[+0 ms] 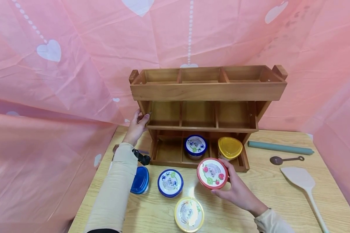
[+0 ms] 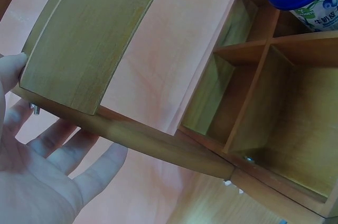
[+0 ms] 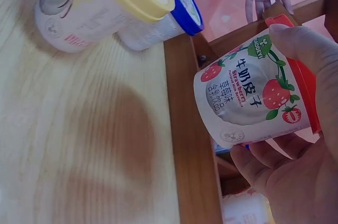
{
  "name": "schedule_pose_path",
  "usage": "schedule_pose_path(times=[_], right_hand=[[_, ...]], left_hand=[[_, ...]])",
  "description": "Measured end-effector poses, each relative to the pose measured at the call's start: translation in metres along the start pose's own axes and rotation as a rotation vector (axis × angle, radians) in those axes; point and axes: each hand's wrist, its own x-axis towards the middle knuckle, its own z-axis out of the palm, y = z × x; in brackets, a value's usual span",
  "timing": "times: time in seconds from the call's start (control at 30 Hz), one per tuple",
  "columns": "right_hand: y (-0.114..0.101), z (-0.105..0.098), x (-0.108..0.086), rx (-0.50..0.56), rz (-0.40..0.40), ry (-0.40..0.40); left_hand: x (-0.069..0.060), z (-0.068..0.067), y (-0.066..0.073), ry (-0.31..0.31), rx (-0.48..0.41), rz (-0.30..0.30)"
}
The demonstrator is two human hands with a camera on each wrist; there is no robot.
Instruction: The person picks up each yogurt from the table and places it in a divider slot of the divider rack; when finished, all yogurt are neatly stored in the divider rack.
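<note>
My right hand [image 1: 239,192] holds a tub with a red lid [image 1: 212,173] in front of the rack's bottom tier. Strawberries are printed on the tub's white side [image 3: 245,84], with the thumb near the rim and fingers beneath. My left hand [image 1: 135,130] grips the left side of a three-tier wooden rack [image 1: 207,93]; the thumb touches the middle tier's edge and the fingers lie along the side post. On the bottom tier, a blue-lidded blueberry tub [image 1: 195,145] sits in the middle compartment and a yellow-lidded container [image 1: 229,147] in the right one.
On the table before the rack stand another blueberry tub [image 1: 170,183], a yellow-rimmed tub [image 1: 189,215] and a blue-lidded container [image 1: 140,180]. To the right lie a grey-green rod [image 1: 280,148], a brown spoon [image 1: 285,160] and a pale spatula [image 1: 300,179]. Pink cloth [image 1: 105,38] hangs behind.
</note>
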Motion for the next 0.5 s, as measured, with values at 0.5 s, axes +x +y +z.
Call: schedule_pose_path(times=[0.5], right_hand=[[-0.025,0.009,0.04,0.065,0.034,-0.061]], left_hand=[[0.019,-0.003,-0.024,0.026,0.003,0.015]])
